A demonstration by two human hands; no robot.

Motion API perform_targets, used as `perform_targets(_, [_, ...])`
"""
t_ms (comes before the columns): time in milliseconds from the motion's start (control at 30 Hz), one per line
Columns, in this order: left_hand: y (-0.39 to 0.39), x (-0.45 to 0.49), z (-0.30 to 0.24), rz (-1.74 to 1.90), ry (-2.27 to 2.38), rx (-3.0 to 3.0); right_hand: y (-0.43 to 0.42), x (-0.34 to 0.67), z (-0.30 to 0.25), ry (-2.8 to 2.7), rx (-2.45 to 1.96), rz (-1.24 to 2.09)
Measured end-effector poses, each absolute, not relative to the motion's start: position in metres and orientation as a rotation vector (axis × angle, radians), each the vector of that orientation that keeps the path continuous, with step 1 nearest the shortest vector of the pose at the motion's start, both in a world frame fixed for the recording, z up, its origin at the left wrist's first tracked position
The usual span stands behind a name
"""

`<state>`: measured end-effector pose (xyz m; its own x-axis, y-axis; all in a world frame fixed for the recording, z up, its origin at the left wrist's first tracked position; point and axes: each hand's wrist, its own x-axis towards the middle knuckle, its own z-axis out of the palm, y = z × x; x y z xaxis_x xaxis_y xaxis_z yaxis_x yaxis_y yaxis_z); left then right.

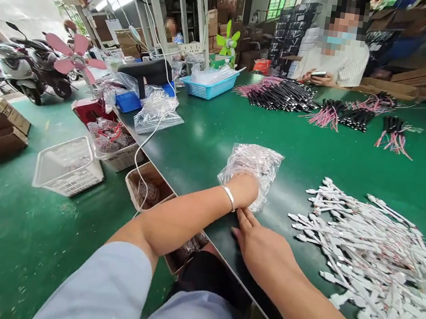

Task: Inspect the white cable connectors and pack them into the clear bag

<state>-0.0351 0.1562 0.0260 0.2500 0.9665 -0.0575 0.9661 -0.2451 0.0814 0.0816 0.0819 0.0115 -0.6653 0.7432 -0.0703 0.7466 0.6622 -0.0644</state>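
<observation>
In the head view, the left hand (243, 189), a bangle at its wrist, closes its grip over a gathered clear plastic bag (253, 168) resting on the green worktop (199, 142). The right hand (259, 250) lies just below, its grip open and empty, fingertips near the bag's lower edge. A heap of white flat cables (369, 260) lies to the right; bundled black cables with pink wires (277, 93) lie beyond. Gathering the film snugly, with the open hand steadying it, seems the sound handling.
</observation>
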Motion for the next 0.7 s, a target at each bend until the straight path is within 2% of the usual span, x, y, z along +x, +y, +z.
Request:
perform_targets(67, [0.146,-0.036,0.036,-0.146,1.792,2.472,0.073,0.099,0.014,2.849,1.274,-0.122])
perform_targets(200, [0.118,-0.034,0.054,-0.177,1.768,2.505,0.051,0.152,0.011,2.987,1.249,-0.097])
perform_targets(300, [0.098,-0.023,0.059,-0.069,1.686,2.592,0.032,0.195,0.009,3.026,1.361,-0.120])
perform_targets(433, [0.088,0.007,0.043,0.274,1.356,2.594,0.012,0.231,0.008,3.038,1.561,-0.136])
perform_targets(700, [0.122,0.049,0.011,0.318,1.517,2.535,0.001,0.241,0.004,3.153,1.691,-0.113])
